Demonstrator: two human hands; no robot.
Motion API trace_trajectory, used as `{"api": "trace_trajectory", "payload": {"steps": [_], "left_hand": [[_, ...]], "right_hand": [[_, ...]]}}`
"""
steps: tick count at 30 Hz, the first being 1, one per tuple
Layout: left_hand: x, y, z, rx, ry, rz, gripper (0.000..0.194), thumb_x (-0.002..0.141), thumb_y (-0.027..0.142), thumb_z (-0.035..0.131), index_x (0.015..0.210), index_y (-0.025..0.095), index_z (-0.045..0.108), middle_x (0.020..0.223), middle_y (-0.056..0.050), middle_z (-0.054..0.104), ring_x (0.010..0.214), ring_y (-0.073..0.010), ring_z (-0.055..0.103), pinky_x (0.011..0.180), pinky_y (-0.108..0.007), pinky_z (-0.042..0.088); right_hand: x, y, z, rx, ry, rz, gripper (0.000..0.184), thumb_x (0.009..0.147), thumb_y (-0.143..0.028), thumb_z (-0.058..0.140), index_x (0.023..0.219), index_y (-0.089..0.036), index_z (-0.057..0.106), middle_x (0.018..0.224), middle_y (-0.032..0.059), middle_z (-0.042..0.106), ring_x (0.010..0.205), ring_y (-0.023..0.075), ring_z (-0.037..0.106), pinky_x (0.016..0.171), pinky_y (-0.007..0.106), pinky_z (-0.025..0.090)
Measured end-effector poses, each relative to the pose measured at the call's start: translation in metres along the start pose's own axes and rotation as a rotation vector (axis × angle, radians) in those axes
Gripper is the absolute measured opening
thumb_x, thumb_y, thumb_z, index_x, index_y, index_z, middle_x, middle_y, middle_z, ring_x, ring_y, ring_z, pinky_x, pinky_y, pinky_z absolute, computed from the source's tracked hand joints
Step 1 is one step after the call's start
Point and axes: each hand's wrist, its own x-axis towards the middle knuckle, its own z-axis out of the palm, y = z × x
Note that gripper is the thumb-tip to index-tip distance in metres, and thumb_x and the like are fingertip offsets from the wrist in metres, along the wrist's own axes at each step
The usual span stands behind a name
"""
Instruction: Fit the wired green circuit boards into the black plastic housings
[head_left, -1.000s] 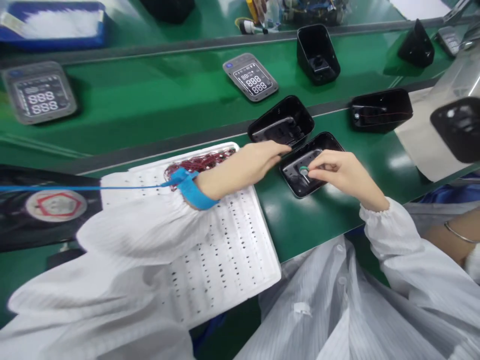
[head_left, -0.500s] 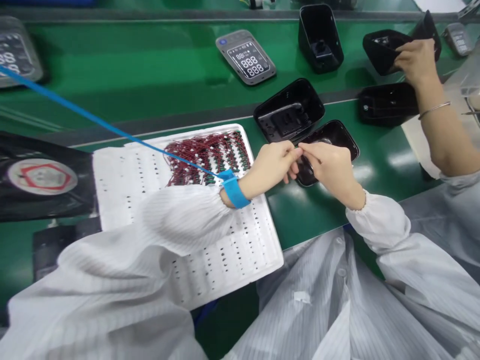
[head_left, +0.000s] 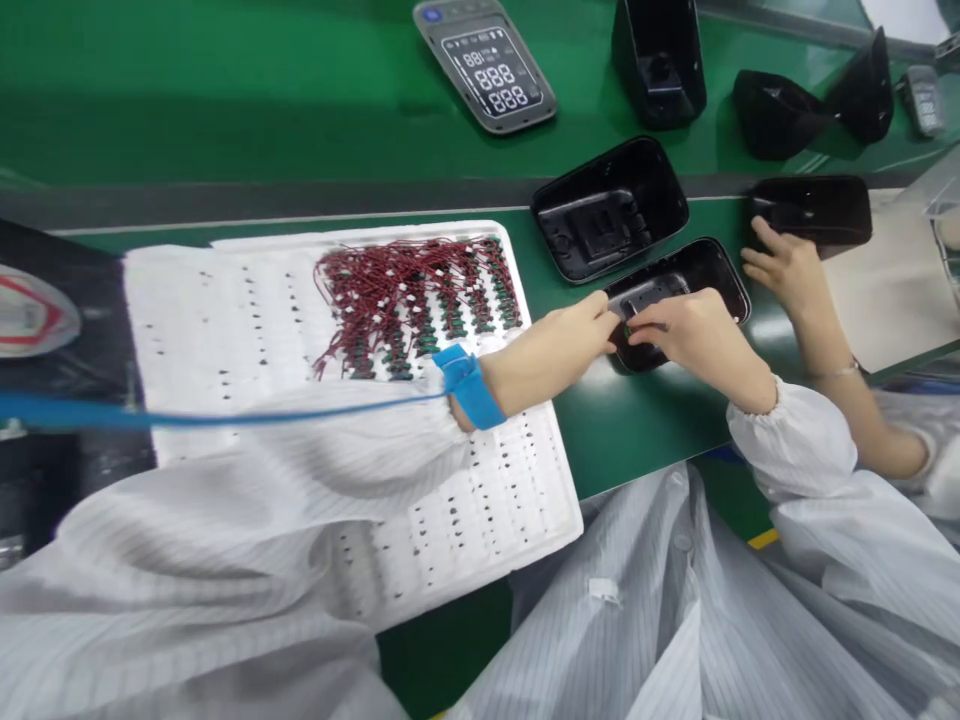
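My left hand (head_left: pixel 574 345) is closed at the left end of a black plastic housing (head_left: pixel 720 268), its fingers curled over the edge. My right hand (head_left: pixel 686 330) reaches over the same housing, thumb and forefinger pinched on a small green circuit board (head_left: pixel 627 331), mostly hidden by the fingers. A blue wrist strap (head_left: pixel 472 388) with a cord circles my left wrist. Beneath my left forearm lies a white foam tray (head_left: pixel 536 470) with rows of small slots; dark-red wires (head_left: pixel 375 290) on little green boards fill its far right part. A second black housing (head_left: pixel 607 215) lies open just behind.
A grey display panel (head_left: pixel 491 75) and an upright black housing (head_left: pixel 660 65) stand on the green surface beyond. At right, a co-worker's hand (head_left: pixel 791 275) is beside another black housing (head_left: pixel 817 210). More dark housings (head_left: pixel 776 115) lie behind it.
My hands, earlier fingertip to fingertip over the housing, are now slightly apart and lower at it. The co-worker's hand has left the far housings and come nearer. The view has shifted.
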Motion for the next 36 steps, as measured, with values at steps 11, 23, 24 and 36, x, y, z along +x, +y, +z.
{"api": "trace_trajectory", "payload": {"steps": [11,23,24,36], "left_hand": [[0.004,-0.008,0.012,0.156,0.002,0.032,0.023,0.104,0.020,0.045,0.109,0.010,0.064,0.117,-0.013,0.061,0.097,-0.0206,0.064,0.080,-0.030,0.049],[0.000,-0.009,0.019,0.210,0.054,0.088,0.030,0.106,0.026,0.040,0.121,0.014,0.063,0.119,-0.010,0.062,0.101,-0.0221,0.064,0.079,-0.031,0.049],[0.000,-0.008,0.019,0.215,0.032,0.081,0.031,0.106,0.026,0.040,0.122,0.015,0.064,0.118,-0.010,0.063,0.102,-0.0226,0.064,0.079,-0.032,0.049],[0.008,0.010,-0.002,0.325,-0.149,0.079,0.023,0.104,0.023,0.046,0.115,0.016,0.066,0.114,-0.010,0.064,0.100,-0.0243,0.065,0.074,-0.031,0.048]], "right_hand": [[0.027,0.004,0.018,-0.204,-0.066,-0.016,0.018,0.086,-0.015,0.069,0.069,-0.017,0.069,0.080,0.0067,0.066,0.084,0.0231,0.055,0.072,0.035,0.038],[0.025,0.004,0.027,-0.248,0.051,-0.112,0.023,0.098,-0.021,0.055,0.078,-0.019,0.066,0.087,0.0055,0.061,0.095,0.0241,0.051,0.090,0.044,0.031],[0.018,0.006,0.028,-0.232,0.088,-0.126,0.025,0.100,-0.022,0.053,0.079,-0.020,0.067,0.090,0.0049,0.062,0.098,0.0239,0.051,0.092,0.045,0.029],[-0.089,0.027,0.022,-0.150,0.413,-0.105,0.015,0.100,-0.023,0.059,0.105,-0.024,0.073,0.104,0.0050,0.073,0.079,0.0178,0.055,0.074,0.034,0.043]]}}
